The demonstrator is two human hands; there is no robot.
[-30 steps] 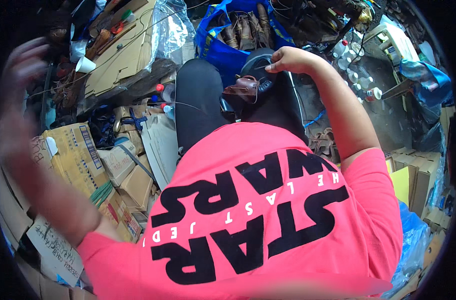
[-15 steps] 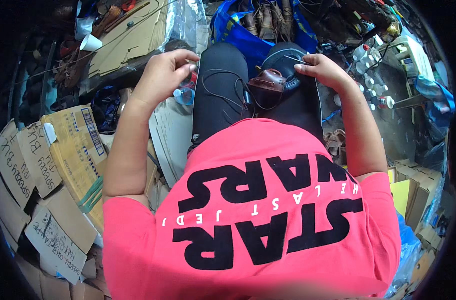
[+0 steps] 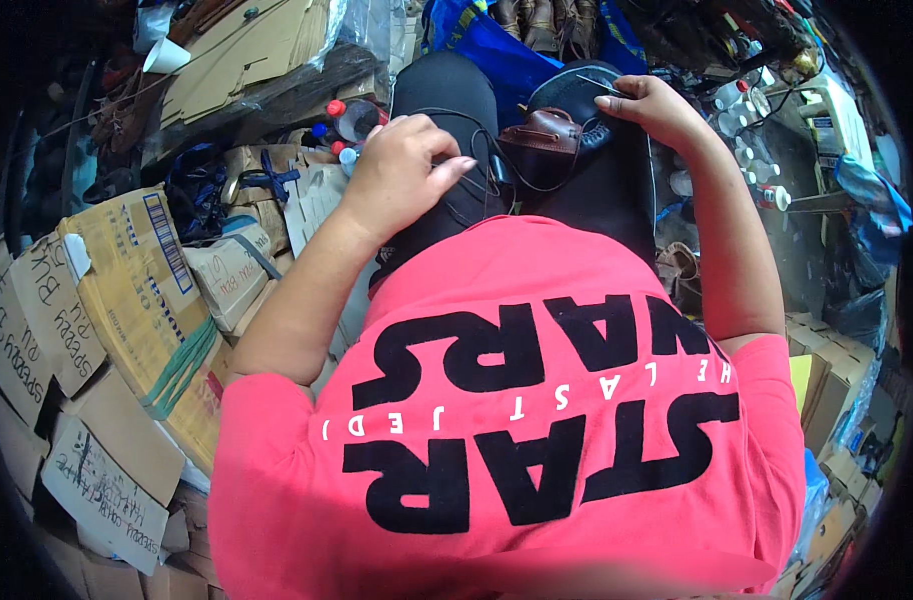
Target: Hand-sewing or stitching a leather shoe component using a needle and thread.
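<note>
A brown leather shoe [image 3: 543, 137] with a dark rounded part beyond it rests on my right thigh. My right hand [image 3: 659, 108] is beside its far end, thumb and forefinger closed on a thin needle-like tool [image 3: 588, 79]. A dark cord [image 3: 459, 116] loops over my left thigh and passes across the shoe. Above that thigh, my left hand [image 3: 409, 168] has its fingers curled and thumb stretched toward the cord. Whether it grips the cord cannot be made out.
Ahead of my knees sits a blue bag [image 3: 477, 38] with brown shoes in it. Flattened cardboard [image 3: 247, 75] and a yellow-brown carton [image 3: 127, 290] lie to the left. Plastic bottles [image 3: 355, 120] stand beside my left knee, with several white bottles [image 3: 772, 197] at the right.
My left hand has come inward from the left, over my left thigh. My right hand, with the thin tool, appears slightly higher. The view has shifted a little.
</note>
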